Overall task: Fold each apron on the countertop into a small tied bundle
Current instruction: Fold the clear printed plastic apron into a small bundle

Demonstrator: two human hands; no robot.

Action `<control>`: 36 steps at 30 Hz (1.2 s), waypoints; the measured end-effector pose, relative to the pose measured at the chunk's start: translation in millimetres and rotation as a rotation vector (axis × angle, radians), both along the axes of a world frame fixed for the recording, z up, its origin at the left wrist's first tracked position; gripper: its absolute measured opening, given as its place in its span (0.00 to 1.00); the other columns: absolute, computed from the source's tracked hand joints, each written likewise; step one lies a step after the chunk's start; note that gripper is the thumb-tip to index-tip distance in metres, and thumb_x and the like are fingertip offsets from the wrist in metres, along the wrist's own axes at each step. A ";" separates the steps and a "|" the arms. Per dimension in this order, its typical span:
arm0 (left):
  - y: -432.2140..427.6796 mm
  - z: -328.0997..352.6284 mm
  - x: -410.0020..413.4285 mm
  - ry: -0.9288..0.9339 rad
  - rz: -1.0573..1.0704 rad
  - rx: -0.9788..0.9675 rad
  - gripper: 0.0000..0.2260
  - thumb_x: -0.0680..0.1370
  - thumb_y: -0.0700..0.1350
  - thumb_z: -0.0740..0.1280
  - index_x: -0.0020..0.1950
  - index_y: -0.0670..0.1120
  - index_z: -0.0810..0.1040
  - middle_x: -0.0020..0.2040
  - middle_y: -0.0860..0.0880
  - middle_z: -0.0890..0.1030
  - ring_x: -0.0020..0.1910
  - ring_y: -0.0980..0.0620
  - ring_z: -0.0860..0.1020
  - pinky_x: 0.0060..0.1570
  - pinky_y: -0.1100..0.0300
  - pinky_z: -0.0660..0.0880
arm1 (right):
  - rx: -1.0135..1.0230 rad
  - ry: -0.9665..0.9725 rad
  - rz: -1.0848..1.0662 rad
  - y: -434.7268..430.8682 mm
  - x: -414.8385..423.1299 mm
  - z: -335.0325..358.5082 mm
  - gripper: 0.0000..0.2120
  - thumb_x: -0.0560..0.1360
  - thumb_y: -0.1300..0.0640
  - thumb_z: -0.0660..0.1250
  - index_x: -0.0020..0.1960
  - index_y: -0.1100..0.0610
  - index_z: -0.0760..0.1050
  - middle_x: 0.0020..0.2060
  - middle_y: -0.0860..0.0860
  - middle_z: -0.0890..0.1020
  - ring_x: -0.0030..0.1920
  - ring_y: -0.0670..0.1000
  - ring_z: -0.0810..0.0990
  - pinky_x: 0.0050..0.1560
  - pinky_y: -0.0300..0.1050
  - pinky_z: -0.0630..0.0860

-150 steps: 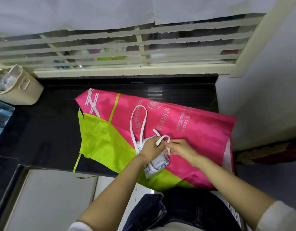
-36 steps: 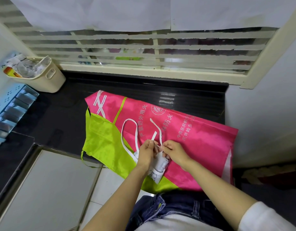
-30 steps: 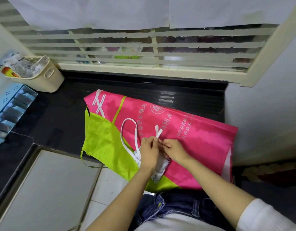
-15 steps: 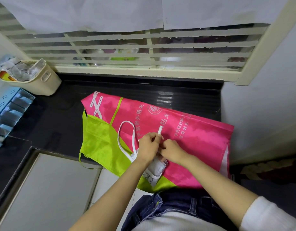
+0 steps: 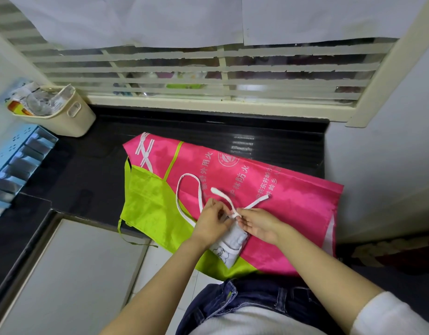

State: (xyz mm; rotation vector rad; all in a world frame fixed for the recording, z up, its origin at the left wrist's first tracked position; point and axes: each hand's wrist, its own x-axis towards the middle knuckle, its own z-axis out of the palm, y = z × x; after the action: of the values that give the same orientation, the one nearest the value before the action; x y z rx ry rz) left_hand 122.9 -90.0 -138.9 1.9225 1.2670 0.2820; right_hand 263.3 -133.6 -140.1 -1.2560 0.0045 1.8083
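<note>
The knot is being tied: the white straps (image 5: 234, 214) are pinched in the grip of the left hand (image 5: 213, 222) and the right hand (image 5: 260, 225), above the rolled white apron (image 5: 230, 246), which is laid on the pink apron (image 5: 293, 228) on the counter (image 5: 87, 184). A firm pull outward is judged to be needed next.

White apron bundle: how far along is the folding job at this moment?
Done: the white apron is rolled into a small bundle. In hand: left hand and right hand pinch its straps at a half-tied knot, ends loose. Left: tightening it, then the pink apron lying flat beneath.
</note>
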 end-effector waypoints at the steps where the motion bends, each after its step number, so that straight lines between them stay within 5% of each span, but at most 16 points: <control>1: -0.5 -3.0 0.2 0.018 -0.018 0.010 0.04 0.73 0.39 0.71 0.46 0.44 0.78 0.44 0.52 0.67 0.42 0.58 0.69 0.44 0.74 0.64 | 0.010 0.042 -0.022 -1.0 1.6 0.0 0.08 0.79 0.66 0.60 0.43 0.63 0.75 0.32 0.53 0.78 0.36 0.46 0.73 0.32 0.32 0.77; 4: -1.3 -9.3 1.5 0.045 -0.028 0.034 0.02 0.74 0.41 0.71 0.45 0.47 0.79 0.45 0.51 0.66 0.44 0.56 0.68 0.44 0.70 0.62 | 0.087 0.030 0.044 -5.9 8.6 -2.1 0.10 0.79 0.66 0.59 0.43 0.62 0.76 0.36 0.53 0.79 0.38 0.46 0.76 0.37 0.33 0.78; 8: 1.2 -13.1 2.7 -0.014 0.041 -0.030 0.03 0.73 0.37 0.70 0.46 0.43 0.83 0.43 0.52 0.67 0.43 0.58 0.68 0.43 0.74 0.64 | 0.220 -0.215 0.266 -8.8 16.5 -6.9 0.05 0.77 0.66 0.64 0.46 0.62 0.79 0.37 0.53 0.80 0.38 0.45 0.79 0.43 0.35 0.79; 13: 6.5 -18.6 -1.4 -0.043 0.054 -0.075 0.06 0.71 0.36 0.73 0.39 0.46 0.81 0.49 0.42 0.75 0.44 0.61 0.69 0.43 0.76 0.64 | 0.364 -0.578 0.387 -5.3 12.7 -7.4 0.07 0.71 0.72 0.69 0.49 0.72 0.79 0.25 0.50 0.79 0.25 0.40 0.76 0.31 0.32 0.75; 17: 6.1 -21.0 -0.8 -0.038 0.044 -0.097 0.02 0.72 0.36 0.72 0.43 0.41 0.81 0.47 0.47 0.71 0.44 0.63 0.68 0.45 0.78 0.64 | 0.398 -0.871 0.373 -6.6 8.0 -9.3 0.10 0.68 0.71 0.72 0.36 0.56 0.82 0.21 0.43 0.78 0.23 0.39 0.75 0.29 0.34 0.75; 21: 3.4 -16.1 -0.4 -0.089 0.057 -0.129 0.09 0.72 0.35 0.71 0.37 0.47 0.75 0.44 0.52 0.67 0.42 0.62 0.69 0.44 0.75 0.66 | 0.399 -1.098 0.355 -6.0 -0.6 -13.0 0.16 0.67 0.67 0.72 0.34 0.47 0.72 0.27 0.44 0.77 0.27 0.40 0.73 0.31 0.39 0.72; 28: 3.2 -15.6 -7.0 -0.060 -0.014 -0.136 0.10 0.75 0.37 0.68 0.37 0.49 0.74 0.48 0.44 0.72 0.45 0.59 0.69 0.47 0.74 0.65 | 0.403 -1.251 0.554 -5.4 -16.1 -16.6 0.04 0.75 0.62 0.64 0.45 0.58 0.69 0.40 0.59 0.80 0.41 0.57 0.78 0.41 0.47 0.70; 33: 3.2 -18.0 -12.1 -0.126 0.061 -0.163 0.06 0.80 0.37 0.61 0.45 0.45 0.74 0.46 0.48 0.71 0.45 0.57 0.70 0.45 0.71 0.66 | 0.472 -1.174 0.467 -8.5 -15.2 -18.0 0.16 0.74 0.64 0.65 0.37 0.49 0.62 0.29 0.45 0.69 0.30 0.44 0.66 0.32 0.36 0.64; 36: 4.6 -16.3 -14.7 -0.111 0.003 -0.193 0.10 0.80 0.39 0.63 0.39 0.48 0.74 0.44 0.50 0.70 0.46 0.57 0.68 0.47 0.75 0.65 | 0.480 -1.180 0.450 -7.8 -8.0 -18.6 0.18 0.72 0.63 0.70 0.34 0.48 0.63 0.30 0.46 0.70 0.31 0.44 0.67 0.32 0.35 0.64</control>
State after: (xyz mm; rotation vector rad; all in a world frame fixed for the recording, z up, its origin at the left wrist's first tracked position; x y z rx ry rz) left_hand 108.2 -85.4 -155.3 1.7182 1.1797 0.2542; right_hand 255.2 -141.3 -158.7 -1.8355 -1.3565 1.0232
